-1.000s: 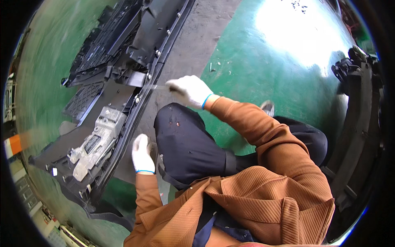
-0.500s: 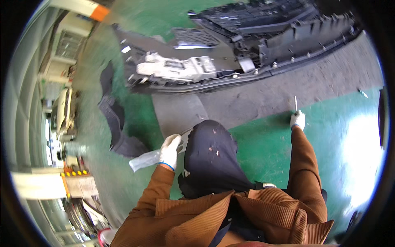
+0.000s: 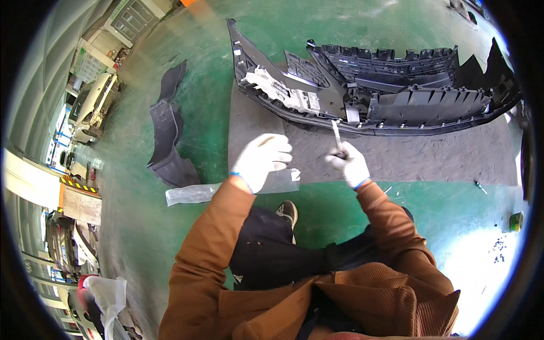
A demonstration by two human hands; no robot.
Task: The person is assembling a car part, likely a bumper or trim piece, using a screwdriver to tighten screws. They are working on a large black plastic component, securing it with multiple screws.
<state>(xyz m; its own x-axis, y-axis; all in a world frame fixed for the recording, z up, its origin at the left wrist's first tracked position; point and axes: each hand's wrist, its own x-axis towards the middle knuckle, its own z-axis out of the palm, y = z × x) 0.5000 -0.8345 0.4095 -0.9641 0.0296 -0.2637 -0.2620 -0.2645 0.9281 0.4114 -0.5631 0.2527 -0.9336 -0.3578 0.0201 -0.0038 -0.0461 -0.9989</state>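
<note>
A white knitted glove covers my left hand (image 3: 262, 160), raised over the clear plastic wrap (image 3: 195, 194). Its fingers are loosely bent and apart, with nothing visible between them. My right hand (image 3: 350, 164), gloved alike, is closed round the dark handle of a slim silver hand tool (image 3: 336, 134). The tool points away from me, its tip overlapping the near edge of a black car bumper (image 3: 419, 129) in the picture; whether they touch I cannot tell. The bumper lies inner side up, with a pale bracket-like piece (image 3: 289, 97) at its left and a grille section inside.
Under the bumper spreads a grey mat (image 3: 396, 158) on the green floor. To the left lies a curved black trim panel (image 3: 164, 127). A small screwdriver-like tool (image 3: 481, 187) and a roll of tape (image 3: 515, 222) are at the right. A damaged car (image 3: 99, 107) stands far left.
My right hand has come inward and up with the silver tool, from the mat's near right edge toward the bumper. My left hand has risen and moved slightly right. My view has shifted.
</note>
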